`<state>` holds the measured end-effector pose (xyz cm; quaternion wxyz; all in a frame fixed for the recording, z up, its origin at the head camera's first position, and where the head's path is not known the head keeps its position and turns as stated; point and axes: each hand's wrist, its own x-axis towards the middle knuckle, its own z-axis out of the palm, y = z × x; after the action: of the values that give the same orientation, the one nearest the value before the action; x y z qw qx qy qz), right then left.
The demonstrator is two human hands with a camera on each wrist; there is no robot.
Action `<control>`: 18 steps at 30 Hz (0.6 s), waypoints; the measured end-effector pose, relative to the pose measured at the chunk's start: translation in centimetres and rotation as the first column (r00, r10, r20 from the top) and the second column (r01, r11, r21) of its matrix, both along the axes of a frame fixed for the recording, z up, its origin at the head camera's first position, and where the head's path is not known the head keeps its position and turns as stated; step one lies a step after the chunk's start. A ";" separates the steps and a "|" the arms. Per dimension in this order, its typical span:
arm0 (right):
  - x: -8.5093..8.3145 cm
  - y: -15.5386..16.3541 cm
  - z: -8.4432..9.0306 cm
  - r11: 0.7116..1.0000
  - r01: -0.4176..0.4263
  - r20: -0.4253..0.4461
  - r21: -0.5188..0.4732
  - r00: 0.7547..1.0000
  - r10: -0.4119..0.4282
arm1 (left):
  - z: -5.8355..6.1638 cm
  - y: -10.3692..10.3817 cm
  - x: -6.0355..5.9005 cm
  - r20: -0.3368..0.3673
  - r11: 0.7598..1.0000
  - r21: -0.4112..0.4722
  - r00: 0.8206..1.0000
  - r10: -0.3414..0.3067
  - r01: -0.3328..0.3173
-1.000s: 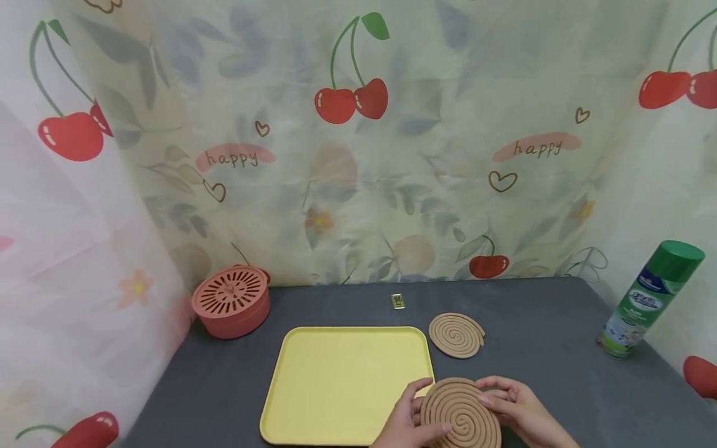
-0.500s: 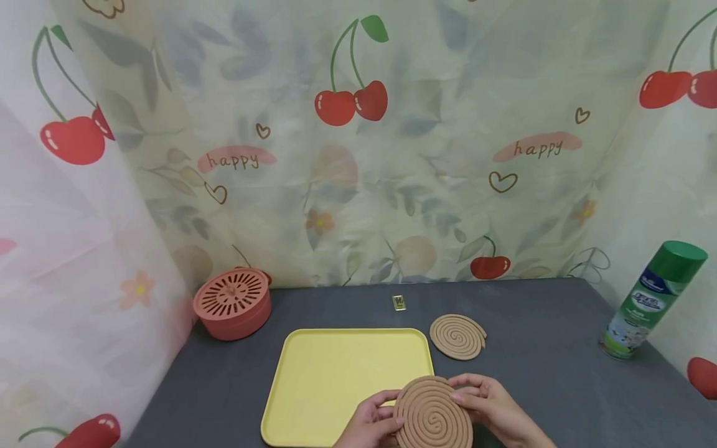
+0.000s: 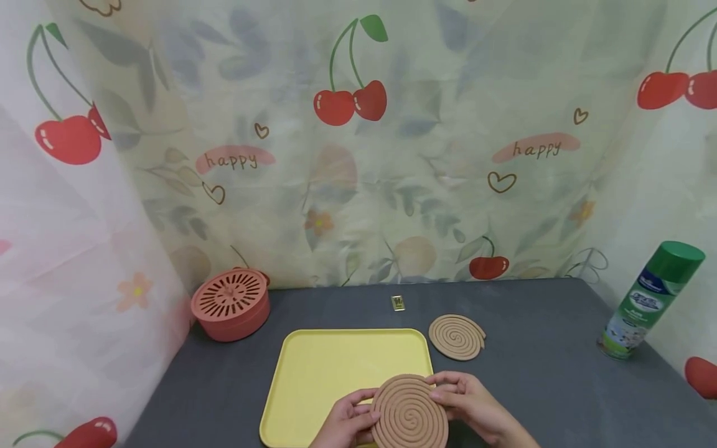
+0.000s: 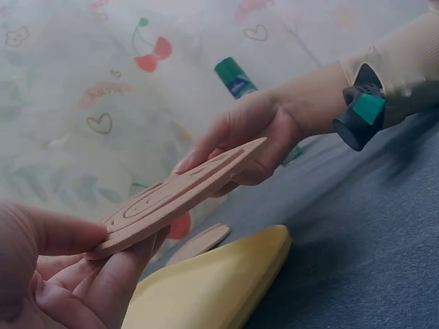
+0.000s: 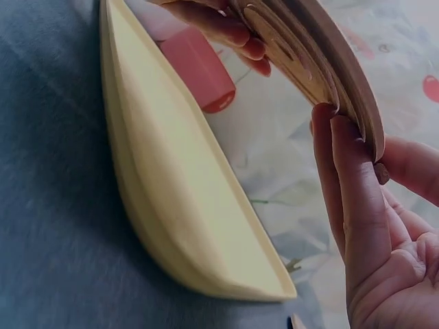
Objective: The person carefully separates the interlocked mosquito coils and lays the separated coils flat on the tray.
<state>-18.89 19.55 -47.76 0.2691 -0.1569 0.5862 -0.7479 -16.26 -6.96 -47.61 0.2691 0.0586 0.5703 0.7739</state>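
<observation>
A brown spiral mosquito coil (image 3: 410,412) is held up between both hands, over the front right corner of the yellow tray (image 3: 313,386). My left hand (image 3: 348,420) pinches its left edge, thumb on the upper face and fingers beneath, as the left wrist view shows. On the opposite edge my right hand (image 3: 470,403) pinches the coil between thumb and fingers; in the right wrist view its fingertips (image 5: 351,130) press the underside. A second mosquito coil (image 3: 456,337) lies flat on the dark table, just right of the tray's back corner.
At the back left stands a round pink box (image 3: 232,305) with a slotted lid. A green spray can (image 3: 650,302) stands at the far right. A small gold metal piece (image 3: 398,303) lies behind the tray. Printed curtains (image 3: 358,205) enclose the dark table (image 3: 538,348).
Both hands have carried the held coil to the left, from beside the tray's right edge to over its front right corner. The second coil and the tray stay put.
</observation>
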 end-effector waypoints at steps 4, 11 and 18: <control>-0.3 -0.7 0.3 1.000 0.017 -0.019 0.024 1.000 -0.017 | 0.2 -0.6 -0.1 0.009 1.000 0.009 1.000 0.006 -0.007; -0.9 -2.2 0.7 0.998 0.041 -0.036 0.038 0.999 -0.039 | 0.2 -1.3 -0.2 0.003 0.997 0.076 1.000 0.013 -0.013; -1.1 -2.8 0.7 0.994 0.075 -0.024 0.079 0.997 -0.073 | 0.2 -1.4 -0.2 -0.002 0.996 0.086 0.999 0.038 -0.038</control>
<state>-19.95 16.72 -47.03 0.2409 -0.1321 0.6239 -0.7316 -16.49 -8.41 -47.38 0.2505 0.0606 0.5378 0.8027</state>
